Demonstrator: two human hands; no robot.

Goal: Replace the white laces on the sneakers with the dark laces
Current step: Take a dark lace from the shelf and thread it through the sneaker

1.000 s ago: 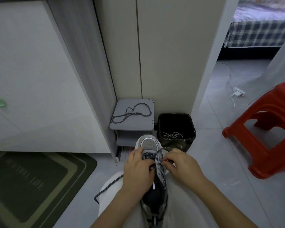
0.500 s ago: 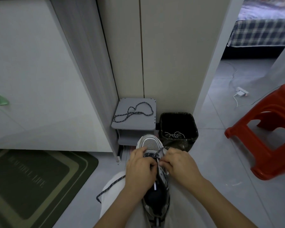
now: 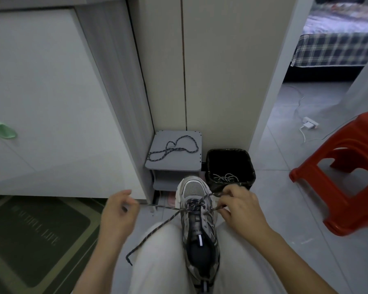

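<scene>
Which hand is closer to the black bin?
Right. The right hand, pinching the dark lace, is just in front of the black bin; the left hand holds it beyond the sneaker, farther left.

Loose dark lace on grey stand

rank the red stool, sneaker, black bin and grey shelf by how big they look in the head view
1. red stool, though cut off by the frame edge
2. sneaker, nearest the camera, which inflates it
3. black bin and grey shelf look about alike, so I won't rank them
</scene>
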